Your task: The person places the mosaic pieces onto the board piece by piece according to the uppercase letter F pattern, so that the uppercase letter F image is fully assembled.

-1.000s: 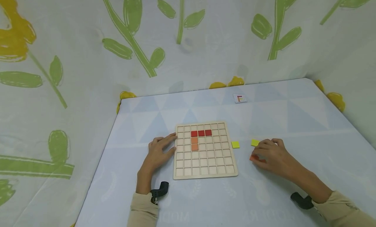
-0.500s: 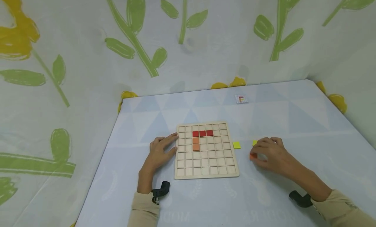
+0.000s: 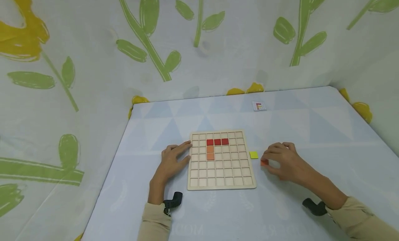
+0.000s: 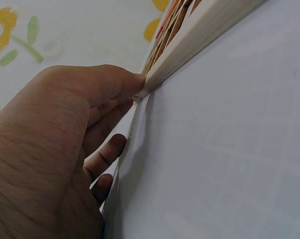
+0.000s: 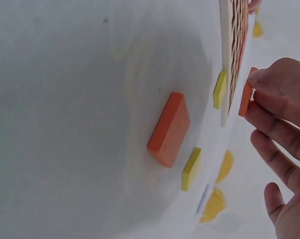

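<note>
A wooden grid board (image 3: 220, 172) lies on the table, holding three red tiles (image 3: 217, 142) in a row and two orange tiles (image 3: 210, 156) below the leftmost one. My left hand (image 3: 170, 164) touches the board's left edge with thumb and index finger, the fingers fairly straight; the left wrist view shows the thumb (image 4: 117, 82) against its side. To the right of the board, my right hand (image 3: 285, 162) pinches an orange tile (image 5: 247, 93) between thumb and fingers, above the table. Another orange tile (image 5: 170, 130) lies below that hand, hidden in the head view.
One yellow tile (image 3: 254, 154) lies just off the board's right edge. A second yellow tile (image 5: 191, 169) shows in the right wrist view. Farther back lies a small printed pattern card (image 3: 259, 106). Flower-printed cloth (image 3: 103, 54) hangs behind the table.
My right hand has lifted the orange tile and moved left toward the board with it, now covering the second yellow tile. The left hand stays on the board's edge. The head view has shifted slightly.
</note>
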The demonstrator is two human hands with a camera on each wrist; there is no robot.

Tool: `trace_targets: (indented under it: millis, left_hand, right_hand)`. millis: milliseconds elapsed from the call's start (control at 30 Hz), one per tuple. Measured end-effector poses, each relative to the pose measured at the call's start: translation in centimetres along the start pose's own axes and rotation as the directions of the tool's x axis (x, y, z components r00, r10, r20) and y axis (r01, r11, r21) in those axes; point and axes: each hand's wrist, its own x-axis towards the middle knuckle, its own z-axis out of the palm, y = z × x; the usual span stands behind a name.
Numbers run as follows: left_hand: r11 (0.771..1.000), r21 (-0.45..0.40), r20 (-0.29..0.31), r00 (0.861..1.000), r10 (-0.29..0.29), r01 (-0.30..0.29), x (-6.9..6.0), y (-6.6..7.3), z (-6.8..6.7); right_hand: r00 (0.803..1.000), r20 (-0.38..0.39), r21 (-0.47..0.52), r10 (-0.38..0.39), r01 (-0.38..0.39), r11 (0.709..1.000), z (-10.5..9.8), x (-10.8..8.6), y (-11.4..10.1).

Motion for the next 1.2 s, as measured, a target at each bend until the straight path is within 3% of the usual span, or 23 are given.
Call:
trace_targets:
  millis: [800,1200]
  left_hand:
    - [1.000,0.030,0.025,1.000,0.000,0.000,0.1,-0.6,0.1]
    - [1.000,0.024,0.005,1.000,0.015,-0.015,0.1,-0.6,0.2]
  right_hand:
    - [0.997,0.037,0.086,-0.070,0.066,0.994,1.2,2.9,-1.6]
    - [0.994,0.029,0.087,-0.108,0.105,0.991,1.9,4.1,-1.9]
